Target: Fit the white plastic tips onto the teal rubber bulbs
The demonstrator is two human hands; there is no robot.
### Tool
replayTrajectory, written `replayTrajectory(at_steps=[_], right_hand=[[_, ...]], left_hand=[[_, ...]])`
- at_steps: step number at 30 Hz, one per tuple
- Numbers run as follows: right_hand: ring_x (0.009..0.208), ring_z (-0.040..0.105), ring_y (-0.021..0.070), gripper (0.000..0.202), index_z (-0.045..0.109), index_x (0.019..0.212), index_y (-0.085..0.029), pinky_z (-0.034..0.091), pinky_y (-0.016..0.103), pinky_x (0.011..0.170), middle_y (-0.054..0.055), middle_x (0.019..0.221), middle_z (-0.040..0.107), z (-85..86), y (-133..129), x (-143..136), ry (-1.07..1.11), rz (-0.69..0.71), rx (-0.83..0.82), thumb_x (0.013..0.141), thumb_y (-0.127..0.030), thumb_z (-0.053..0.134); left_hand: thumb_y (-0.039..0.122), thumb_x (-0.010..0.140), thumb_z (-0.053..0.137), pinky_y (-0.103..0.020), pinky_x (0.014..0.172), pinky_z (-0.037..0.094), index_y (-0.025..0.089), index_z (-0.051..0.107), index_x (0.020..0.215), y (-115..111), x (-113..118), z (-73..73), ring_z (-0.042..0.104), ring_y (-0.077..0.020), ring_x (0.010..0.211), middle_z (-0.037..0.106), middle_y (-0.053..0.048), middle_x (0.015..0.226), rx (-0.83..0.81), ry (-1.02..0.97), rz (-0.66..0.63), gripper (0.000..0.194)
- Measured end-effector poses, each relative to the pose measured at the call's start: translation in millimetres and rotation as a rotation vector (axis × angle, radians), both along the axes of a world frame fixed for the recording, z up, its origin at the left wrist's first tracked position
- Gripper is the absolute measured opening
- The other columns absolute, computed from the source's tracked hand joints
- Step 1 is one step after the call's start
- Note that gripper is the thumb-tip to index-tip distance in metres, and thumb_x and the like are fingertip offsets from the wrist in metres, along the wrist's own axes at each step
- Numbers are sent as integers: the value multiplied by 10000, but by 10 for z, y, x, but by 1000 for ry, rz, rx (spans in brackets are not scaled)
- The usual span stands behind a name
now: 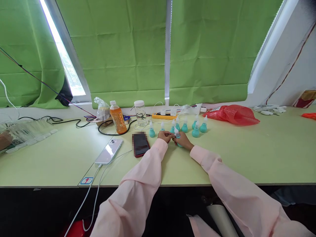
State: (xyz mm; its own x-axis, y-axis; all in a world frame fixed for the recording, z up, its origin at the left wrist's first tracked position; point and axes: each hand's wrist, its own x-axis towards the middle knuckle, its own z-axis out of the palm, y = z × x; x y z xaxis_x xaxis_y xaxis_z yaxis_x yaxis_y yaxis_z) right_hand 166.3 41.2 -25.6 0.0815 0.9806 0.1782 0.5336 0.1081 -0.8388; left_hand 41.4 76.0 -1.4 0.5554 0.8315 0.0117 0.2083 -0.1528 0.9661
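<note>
"Pink sleeves point(138, 187) lie nearest the camera, reaching forward over the pale green table point(247, 158). What is recorded from the left?"

"At the far left, clear plastic packaging point(29, 130), with part of another person's hand point(5, 140) at the edge of view. Next, a white phone point(109, 152) with a cable attached, an orange drink bottle point(118, 118) tilted, its cap up and to the left, and a dark phone point(141, 144) lying flat. Behind that stands a clear jar point(141, 113), white lid on top."

"State of the left hand point(166, 135)?"

"Fingertips pinched together beside the clear upper part of the held dropper point(177, 134). What lies between them, if anything, I cannot tell."

"Position and bearing of that dropper?"

"Between the two hands, above the table, in front of the standing droppers. Its long axis runs near vertical, leaning slightly: clear tip up and a little to the left, teal bulb down and a little to the right."

"And the right hand point(183, 140)?"

"Fingers closed around the held dropper, with some teal visible beneath the hand."

"Remaining items?"

"Standing droppers point(196, 132) spread from left of the hands to right of them, bulbs on the table, tips upward. Behind them sits an orange power strip point(164, 116). Farther right lies a red plastic bag point(232, 115)."
</note>
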Motion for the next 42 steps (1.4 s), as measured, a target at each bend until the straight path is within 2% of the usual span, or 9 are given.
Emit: replayTrajectory(at_steps=[6,10,14,20,29,34,42], right_hand=[[568,529,64,195,536,866,-108,457,206,503,-2,738,561,59,-28,-27,-28,76,-59,825,-278,450],[609,540,75,203,532,891,-112,466,225,536,9,778,564,95,-52,-60,-92,66,-76,826,-284,447],[622,533,88,192,547,824,-114,446,240,560,10,750,566,129,-89,-106,-193,-53,-20,805,-290,470],[765,530,213,149,583,696,-166,359,262,561,54,732,596,175,-134,-108,-358,-319,85,671,-294,511],[772,543,226,178,597,695,-193,349,255,546,64,761,607,169,-111,-93,-483,-425,6,625,-333,513],[726,544,199,220,590,769,-199,337,239,512,46,765,616,186,-110,-20,-513,-425,-14,679,-333,442],[761,533,199,184,598,741,-195,327,238,534,52,794,615,204,-124,-32,-640,-315,4,649,-295,473]], left_hand=[[275,819,451,-234,538,466,103,524,907,2,-25,8,537,-87,618,557,-20,789,63,-11,-21,207],[272,821,449,-209,497,453,100,526,879,6,-32,27,520,-70,564,551,-7,738,85,2,-40,197],[267,816,455,-261,582,477,109,514,946,-11,-31,46,548,-106,680,557,-37,854,97,40,-21,213],[271,811,461,-317,664,475,122,496,1012,-37,3,43,547,-144,796,538,-62,974,107,121,63,253],[274,812,460,-351,714,463,129,484,1039,-3,40,20,534,-164,856,521,-71,1025,107,268,146,271],[275,813,457,-357,724,459,132,483,1042,34,-5,46,531,-167,866,517,-72,1033,110,364,157,272],[274,817,449,-354,747,451,154,494,1032,3,-37,30,523,-169,889,512,-67,1049,107,463,108,250]])
